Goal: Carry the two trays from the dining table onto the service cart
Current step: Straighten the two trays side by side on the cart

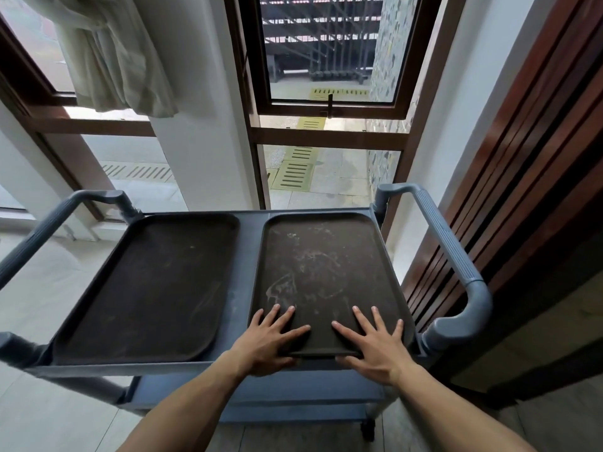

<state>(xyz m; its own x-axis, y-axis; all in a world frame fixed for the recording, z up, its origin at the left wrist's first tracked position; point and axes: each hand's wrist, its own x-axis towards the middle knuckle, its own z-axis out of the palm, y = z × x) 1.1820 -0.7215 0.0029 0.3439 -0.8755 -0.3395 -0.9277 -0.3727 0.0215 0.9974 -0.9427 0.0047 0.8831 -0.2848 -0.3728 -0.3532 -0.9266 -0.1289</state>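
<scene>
Tall brown-framed windows and a white pillar stand beyond the grey-blue service cart, which serves as landmark. Cart top shelf carries both dark trays flat, side by side, with a narrow strip of shelf between them. Left tray lies fully on the shelf near the cart's left handle. Right tray, scuffed with pale marks, lies near the cart's right handle; its near edge overhangs the shelf's front lip slightly. Left hand and right hand both rest palm-down on that near edge, fingers spread wide and flat, grasping nothing. Wooden slatted panel stands right of the cart.
</scene>
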